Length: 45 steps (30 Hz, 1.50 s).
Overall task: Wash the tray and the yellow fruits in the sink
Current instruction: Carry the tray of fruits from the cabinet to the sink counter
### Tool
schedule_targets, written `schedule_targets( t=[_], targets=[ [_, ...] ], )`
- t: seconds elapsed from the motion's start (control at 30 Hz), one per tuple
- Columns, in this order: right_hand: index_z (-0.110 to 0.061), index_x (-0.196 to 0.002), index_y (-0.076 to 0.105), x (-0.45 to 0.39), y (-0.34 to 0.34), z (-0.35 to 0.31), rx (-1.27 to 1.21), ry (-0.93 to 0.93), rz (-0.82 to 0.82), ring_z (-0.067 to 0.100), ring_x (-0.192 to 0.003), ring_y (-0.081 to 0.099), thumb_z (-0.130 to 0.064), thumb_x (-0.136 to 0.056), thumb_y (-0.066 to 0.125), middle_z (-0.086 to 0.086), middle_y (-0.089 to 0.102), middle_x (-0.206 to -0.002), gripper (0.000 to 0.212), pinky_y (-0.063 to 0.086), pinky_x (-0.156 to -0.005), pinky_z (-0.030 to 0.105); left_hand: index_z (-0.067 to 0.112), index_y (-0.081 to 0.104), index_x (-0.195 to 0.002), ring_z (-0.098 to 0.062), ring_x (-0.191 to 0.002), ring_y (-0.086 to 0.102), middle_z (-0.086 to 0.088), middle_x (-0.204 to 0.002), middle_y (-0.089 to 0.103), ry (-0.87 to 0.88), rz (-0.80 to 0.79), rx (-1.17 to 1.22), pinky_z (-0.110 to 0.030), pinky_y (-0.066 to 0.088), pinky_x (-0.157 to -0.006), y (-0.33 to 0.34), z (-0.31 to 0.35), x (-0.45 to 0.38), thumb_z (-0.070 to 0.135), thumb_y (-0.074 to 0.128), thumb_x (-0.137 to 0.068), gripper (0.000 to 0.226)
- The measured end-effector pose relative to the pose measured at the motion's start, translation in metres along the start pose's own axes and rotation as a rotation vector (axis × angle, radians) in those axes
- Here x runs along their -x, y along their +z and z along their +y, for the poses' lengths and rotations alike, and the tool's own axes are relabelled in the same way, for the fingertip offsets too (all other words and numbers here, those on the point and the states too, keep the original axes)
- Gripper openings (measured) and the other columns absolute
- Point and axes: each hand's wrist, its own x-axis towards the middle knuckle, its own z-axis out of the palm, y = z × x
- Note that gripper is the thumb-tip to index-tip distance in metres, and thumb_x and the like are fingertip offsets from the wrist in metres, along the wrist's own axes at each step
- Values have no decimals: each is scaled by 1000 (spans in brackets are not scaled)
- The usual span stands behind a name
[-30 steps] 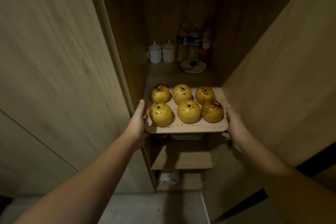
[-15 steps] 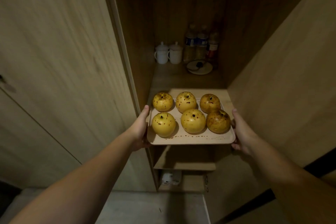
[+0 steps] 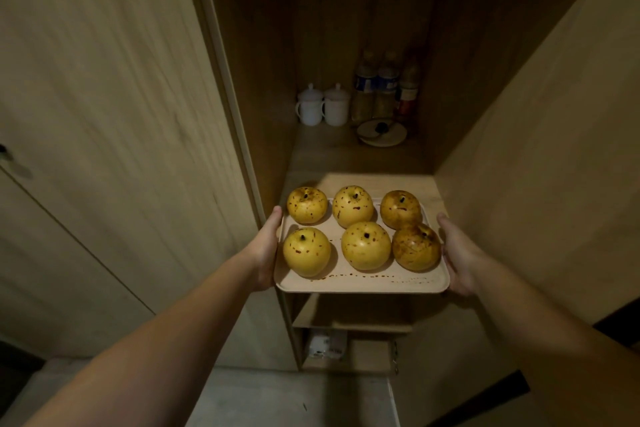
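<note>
A pale rectangular tray is held level in the air in front of an open wooden cabinet, above the front edge of its shelf. The left hand grips the tray's left edge, thumb lying along the rim and fingers curled underneath. The right hand grips the right edge the same way, thumb on top; its fingers are hidden beneath the tray.

Six yellow fruits stand on the tray in two rows of three, stems up, all flecked with brown; the two at the right edge are the most heavily browned. Brown specks dot the bare strip along the tray's near edge.

At the back of the shelf stand two white lidded mugs side by side near the left corner, three plastic bottles toward the right corner, and one small plate just before the bottles.
</note>
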Motion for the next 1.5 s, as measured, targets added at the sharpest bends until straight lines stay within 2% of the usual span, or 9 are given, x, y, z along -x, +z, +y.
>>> schedule_targets(
  t=[0.1,0.23,0.4,0.57,0.8,0.97,1.23,1.33,1.5],
  targets=[
    [-15,-119,72,0,4,-3,42,5,7,45,-98,73,-85,-89,32,26,73,-113,85,59,-81,59,22,82,-110,-39,-105,74,-20,-121,74,-28,9,-31,-51,63,-77,3,0,-1,93,25,-85,95],
    [-16,-118,72,0,4,-3,40,9,77,46,-90,74,-83,-89,35,26,74,-108,82,60,-74,58,20,84,-105,-41,-100,75,-22,-117,75,-63,36,-11,-52,63,-74,4,-3,-2,96,27,-82,98],
    [-15,-119,72,1,5,-1,53,11,111,48,-95,72,-85,-88,34,27,73,-111,85,52,-95,64,17,85,-97,-38,-91,77,-22,-110,77,-24,43,61,-47,63,-64,7,-5,3,90,26,-88,95],
    [-17,-122,71,7,9,3,67,13,131,47,-106,69,-88,-84,37,26,73,-113,88,47,-101,66,20,84,-101,-36,-98,76,-22,-115,76,39,75,102,-44,58,-78,12,-14,4,85,22,-93,90],
    [-18,-106,70,20,5,15,6,23,101,49,-86,73,-85,-87,38,27,74,-105,77,60,-72,60,24,84,-104,-35,-97,77,-20,-115,76,86,-10,155,-47,63,-64,11,-25,18,82,23,-95,85],
    [-20,-103,71,34,3,35,-20,16,117,49,-85,73,-84,-88,39,27,74,-103,73,59,-77,58,24,80,-115,-36,-112,72,-18,-124,74,127,-25,130,-50,57,-92,8,-39,32,83,21,-95,86],
    [-20,-102,82,78,11,68,-49,-32,100,47,-91,73,-86,-81,43,24,74,-110,79,57,-72,62,21,74,-127,-36,-115,71,-20,-126,72,167,-68,102,-49,57,-93,-3,-58,74,83,20,-95,89],
    [-22,-115,76,97,22,81,-55,-45,119,48,-93,73,-88,-80,43,24,74,-112,82,57,-74,63,23,81,-115,-35,-110,73,-19,-124,73,161,-66,113,-47,57,-89,-15,-63,96,84,20,-94,88],
    [-16,-103,80,122,59,101,-40,-49,90,49,-89,73,-87,-79,47,26,74,-109,82,57,-71,63,26,84,-103,-38,-101,76,-19,-117,76,110,-33,124,-51,62,-80,-54,-69,138,91,24,-87,90]
  ],
)
